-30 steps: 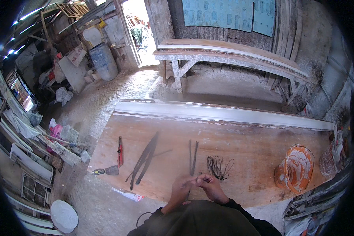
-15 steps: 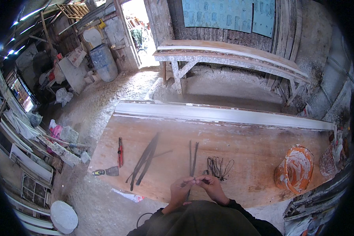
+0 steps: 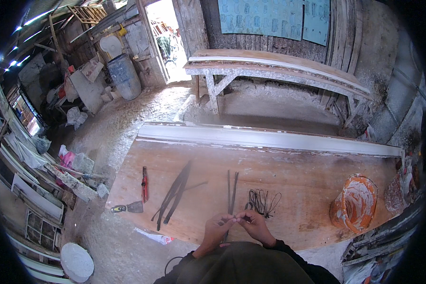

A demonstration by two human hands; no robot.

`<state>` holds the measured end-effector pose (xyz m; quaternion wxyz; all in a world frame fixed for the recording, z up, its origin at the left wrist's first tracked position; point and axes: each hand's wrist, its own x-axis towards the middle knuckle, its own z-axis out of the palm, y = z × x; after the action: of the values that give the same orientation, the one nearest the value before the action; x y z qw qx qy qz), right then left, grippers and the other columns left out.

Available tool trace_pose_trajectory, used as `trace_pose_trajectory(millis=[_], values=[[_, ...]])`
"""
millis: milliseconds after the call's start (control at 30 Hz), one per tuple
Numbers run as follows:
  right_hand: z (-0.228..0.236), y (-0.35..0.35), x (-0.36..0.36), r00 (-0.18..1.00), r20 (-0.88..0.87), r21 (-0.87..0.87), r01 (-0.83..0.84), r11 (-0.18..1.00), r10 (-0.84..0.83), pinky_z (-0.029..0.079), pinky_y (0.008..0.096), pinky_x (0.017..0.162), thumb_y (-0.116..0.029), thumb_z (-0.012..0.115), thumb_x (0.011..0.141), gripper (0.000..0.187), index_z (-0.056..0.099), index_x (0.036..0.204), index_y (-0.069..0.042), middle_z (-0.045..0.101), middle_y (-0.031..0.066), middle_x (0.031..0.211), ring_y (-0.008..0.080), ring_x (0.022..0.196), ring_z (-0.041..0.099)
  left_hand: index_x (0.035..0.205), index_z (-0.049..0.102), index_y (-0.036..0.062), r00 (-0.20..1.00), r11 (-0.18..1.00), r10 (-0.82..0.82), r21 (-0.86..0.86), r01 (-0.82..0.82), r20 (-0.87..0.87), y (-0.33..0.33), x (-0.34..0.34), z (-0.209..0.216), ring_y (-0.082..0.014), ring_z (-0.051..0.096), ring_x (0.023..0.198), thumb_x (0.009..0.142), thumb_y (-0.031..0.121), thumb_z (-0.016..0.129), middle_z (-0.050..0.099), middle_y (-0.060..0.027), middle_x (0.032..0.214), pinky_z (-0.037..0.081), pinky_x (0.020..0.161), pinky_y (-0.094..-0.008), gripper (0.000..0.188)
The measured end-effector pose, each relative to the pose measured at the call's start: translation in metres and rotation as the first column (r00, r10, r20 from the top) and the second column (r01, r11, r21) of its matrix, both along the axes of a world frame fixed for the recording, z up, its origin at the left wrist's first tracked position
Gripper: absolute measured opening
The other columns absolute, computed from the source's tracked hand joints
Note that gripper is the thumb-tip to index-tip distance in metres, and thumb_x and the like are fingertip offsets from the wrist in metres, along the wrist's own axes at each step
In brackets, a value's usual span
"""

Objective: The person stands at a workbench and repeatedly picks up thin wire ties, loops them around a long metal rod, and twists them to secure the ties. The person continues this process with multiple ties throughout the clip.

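Note:
Just over the near edge of the worktable, my left hand [image 3: 217,228] and my right hand [image 3: 254,227] are closed in a pinch, fingertips meeting. What they pinch is too small to make out. Two thin black strips [image 3: 232,191] run away from me on the table beyond my fingers, and a dark length shows below them too; whether I hold these strips I cannot tell. Beside my right hand lies a bunch of thin black looped ties [image 3: 265,201]. More black strips [image 3: 175,194], wider and partly crossed, lie to the left of my hands.
On the wooden worktable [image 3: 203,165] are a red-handled cutter [image 3: 145,184], a putty knife [image 3: 130,207] and, at right, an orange bucket [image 3: 338,210] smeared white. A long white moulding [image 3: 260,138] lines the far edge. Behind it stands a bench [image 3: 270,71]; a blue barrel [image 3: 124,75] stands farther left.
My right fingers have shifted slightly while both hands stay together in the same place. The things on the table have not moved.

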<state>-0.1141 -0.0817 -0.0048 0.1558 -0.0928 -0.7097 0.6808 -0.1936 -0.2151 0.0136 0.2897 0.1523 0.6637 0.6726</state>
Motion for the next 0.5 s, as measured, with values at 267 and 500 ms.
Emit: trace_pose_trajectory(millis=[267, 500], values=[[0.005, 0.002, 0.004, 0.985, 0.162, -0.133, -0.031, 0.991, 0.053, 0.043, 0.0246, 0.071, -0.009, 0.059, 0.082, 0.01, 0.06, 0.089, -0.002, 0.06, 0.0057, 0.091, 0.0098, 0.082, 0.054, 0.083, 0.061, 0.0014, 0.995, 0.995, -0.066, -0.086, 0.059, -0.08, -0.003, -0.004, -0.001, -0.0038, 0.049, 0.062, 0.077, 0.009, 0.064, 0.059, 0.0016, 0.072, 0.038, 0.056, -0.0173, 0.01], [0.023, -0.004, 0.0, 0.99, 0.064, -0.15, -0.117, 0.982, 0.128, 0.042, 0.0222, 0.073, -0.011, 0.057, 0.084, 0.016, 0.061, 0.096, -0.001, 0.059, 0.0032, 0.086, 0.0084, 0.08, 0.052, 0.085, 0.058, 0.0029, 0.953, 0.973, -0.222, 0.106, 0.203, 0.206, -0.002, -0.011, 0.018, -0.0028, 0.042, 0.057, 0.08, 0.012, 0.059, 0.053, 0.002, 0.068, 0.032, 0.051, -0.0169, 0.011]])
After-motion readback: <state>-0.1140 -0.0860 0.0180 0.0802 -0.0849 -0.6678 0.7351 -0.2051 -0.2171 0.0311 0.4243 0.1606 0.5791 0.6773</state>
